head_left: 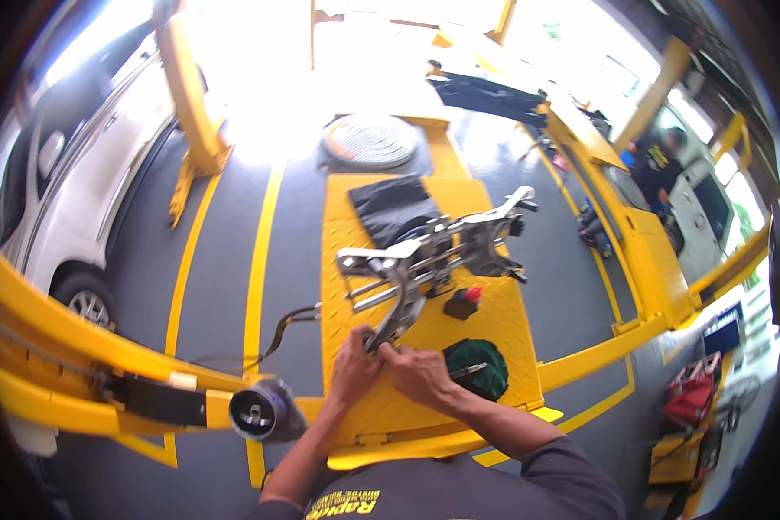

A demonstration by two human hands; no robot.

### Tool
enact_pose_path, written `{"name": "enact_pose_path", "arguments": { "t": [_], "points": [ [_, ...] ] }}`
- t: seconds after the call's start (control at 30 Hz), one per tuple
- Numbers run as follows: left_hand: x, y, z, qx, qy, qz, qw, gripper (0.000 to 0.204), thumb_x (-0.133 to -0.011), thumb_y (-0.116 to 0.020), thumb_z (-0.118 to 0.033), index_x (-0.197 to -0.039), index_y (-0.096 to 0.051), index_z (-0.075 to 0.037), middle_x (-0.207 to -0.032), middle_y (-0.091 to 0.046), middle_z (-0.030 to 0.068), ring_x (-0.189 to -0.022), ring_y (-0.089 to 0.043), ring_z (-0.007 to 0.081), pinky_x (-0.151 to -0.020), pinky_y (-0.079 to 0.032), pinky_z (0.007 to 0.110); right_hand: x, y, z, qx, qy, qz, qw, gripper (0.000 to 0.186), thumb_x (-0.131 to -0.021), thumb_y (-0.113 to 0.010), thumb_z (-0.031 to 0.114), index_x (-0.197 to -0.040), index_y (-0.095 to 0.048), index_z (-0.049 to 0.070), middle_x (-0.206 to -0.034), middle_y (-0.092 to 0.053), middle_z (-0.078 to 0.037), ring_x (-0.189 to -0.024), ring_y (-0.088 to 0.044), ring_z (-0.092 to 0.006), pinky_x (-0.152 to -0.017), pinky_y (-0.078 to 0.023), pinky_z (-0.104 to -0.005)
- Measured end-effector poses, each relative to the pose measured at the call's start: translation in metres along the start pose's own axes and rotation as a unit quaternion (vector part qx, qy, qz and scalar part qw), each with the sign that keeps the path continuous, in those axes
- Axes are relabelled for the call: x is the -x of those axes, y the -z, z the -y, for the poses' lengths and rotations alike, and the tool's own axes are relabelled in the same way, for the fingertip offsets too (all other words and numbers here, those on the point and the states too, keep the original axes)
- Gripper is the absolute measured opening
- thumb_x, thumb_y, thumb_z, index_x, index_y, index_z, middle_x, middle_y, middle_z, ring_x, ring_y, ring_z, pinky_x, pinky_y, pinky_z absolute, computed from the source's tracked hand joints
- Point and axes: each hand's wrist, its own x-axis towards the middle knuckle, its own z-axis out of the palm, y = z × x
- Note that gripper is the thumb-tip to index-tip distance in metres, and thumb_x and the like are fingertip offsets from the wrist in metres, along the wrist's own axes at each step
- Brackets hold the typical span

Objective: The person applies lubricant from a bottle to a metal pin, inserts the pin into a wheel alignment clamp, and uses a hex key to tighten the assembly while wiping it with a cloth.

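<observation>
A silver metal wheel clamp (442, 247) with rods, sliding arms and black-tipped claws lies across a yellow treadplate ramp (347, 199). Its nearest arm reaches down toward me. My left hand (356, 367) has its fingers closed around the tip of that arm. Pressed to the same tip from the other side is my right hand (419, 373), its fingers curled in a pinch. Whatever small part sits between the fingers is hidden. Beside my right hand rests a dark green cloth bundle (478, 371) with a slim metal tool on it. A black and red object (464, 302) stands behind the bundle.
A black cloth (393, 211) lies beyond the clamp, before a round turntable (370, 141). A lift-arm cup (258, 412) juts out at left. A white car (95, 182) is parked far left. Another person (656, 169) is by a vehicle at right, near a red bag (692, 387).
</observation>
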Motion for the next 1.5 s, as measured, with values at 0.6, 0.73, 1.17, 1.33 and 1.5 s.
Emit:
{"name": "enact_pose_path", "arguments": {
  "t": [0.6, 0.73, 1.17, 1.33, 1.5],
  "points": [
    [0.003, 0.004, -0.001, -0.012, 0.006, -0.001, 1.0, 0.049, -0.092, -0.082, -0.012, -0.13, -0.052, -0.006, -0.107, -0.072, 0.0206, -0.1, -0.071, 0.0449, -0.086, -0.055, 0.054, 0.007, 0.006, 0.003, -0.016, -0.005, 0.022, 1.0, 0.022, -0.099, -0.061, 0.01, -0.119, -0.055, 0.006, -0.083, -0.073, -0.022, -0.072, -0.077, -0.0436, -0.059, -0.06, -0.0516],
    [0.001, 0.003, 0.001, 0.002, -0.004, 0.004, 1.0, 0.048, -0.093, -0.082, -0.013, -0.131, -0.053, -0.005, -0.108, -0.073, 0.0211, -0.1, -0.072, 0.0453, -0.086, -0.055, 0.054, -0.002, 0.0, -0.003, -0.016, 0.004, 0.002, 1.0, 0.022, -0.098, -0.061, 0.01, -0.119, -0.056, 0.007, -0.081, -0.073, -0.021, -0.072, -0.077, -0.0425, -0.058, -0.06, -0.0512],
    [0.0, 0.009, 0.001, 0.008, -0.001, 0.005, 1.0, 0.048, -0.094, -0.081, -0.011, -0.132, -0.053, -0.006, -0.111, -0.073, 0.0197, -0.103, -0.072, 0.0445, -0.089, -0.055, 0.053, 0.008, 0.001, 0.004, -0.007, 0.015, -0.02, 1.0, 0.02, -0.098, -0.063, 0.01, -0.118, -0.059, 0.009, -0.081, -0.073, -0.018, -0.07, -0.077, -0.0389, -0.057, -0.06, -0.0495],
    [0.0, 0.0, -0.006, 0.005, -0.01, -0.011, 1.0, 0.047, -0.093, -0.08, -0.009, -0.131, -0.053, -0.007, -0.112, -0.072, 0.0194, -0.105, -0.071, 0.045, -0.088, -0.055, 0.053, 0.003, -0.006, -0.002, 0.039, 0.008, -0.028, 0.999, 0.023, -0.098, -0.064, 0.009, -0.121, -0.061, 0.01, -0.082, -0.074, -0.018, -0.072, -0.078, -0.0371, -0.057, -0.061, -0.0484],
    [0.0, 0.002, 0.007, 0.014, -0.039, -0.03, 0.999, 0.044, -0.093, -0.079, -0.007, -0.129, -0.053, -0.006, -0.109, -0.071, 0.0205, -0.102, -0.069, 0.0482, -0.085, -0.053, 0.054, 0.007, -0.006, 0.003, 0.115, 0.067, -0.097, 0.986, 0.013, -0.093, -0.066, 0.01, -0.105, -0.063, 0.014, -0.074, -0.069, -0.009, -0.061, -0.074, -0.029, -0.051, -0.058, -0.0407]
  ]
}}
